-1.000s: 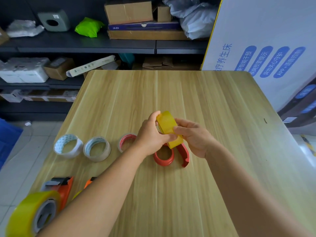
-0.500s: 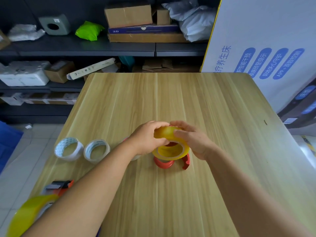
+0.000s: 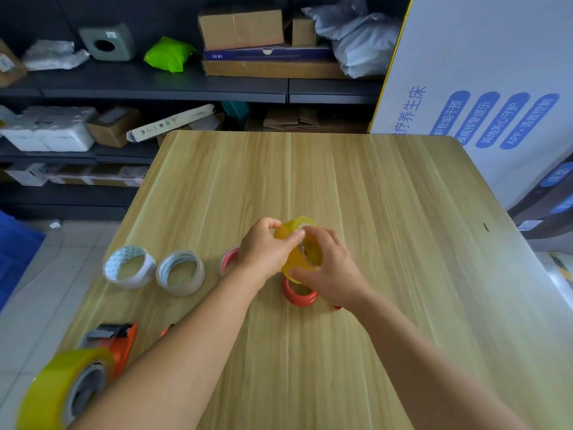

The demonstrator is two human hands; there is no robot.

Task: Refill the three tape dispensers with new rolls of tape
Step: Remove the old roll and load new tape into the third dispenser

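A yellow tape roll (image 3: 302,259) is tilted on edge just above a red tape dispenser (image 3: 299,295) at the middle of the wooden table (image 3: 387,212). My left hand (image 3: 266,252) grips the roll's left and top rim, thumb and fingers pinching there. Its right and lower side rests in my right hand (image 3: 325,271), which partly hides the dispenser. At the near left corner an orange dispenser (image 3: 119,339) carries a big yellow roll (image 3: 59,389); another orange dispenser (image 3: 167,329) peeks from under my left forearm.
Two empty white tape cores (image 3: 128,267) (image 3: 180,273) and a red-printed core (image 3: 229,259) lie in a row left of my hands. Dark shelves (image 3: 155,85) with boxes and bags stand behind the table. A large white printed box (image 3: 483,88) rises at the right.
The yellow roll was upright a second ago, then lay flat over the red dispenser; now it is tilted on edge again, with both hands shifted around its rim.
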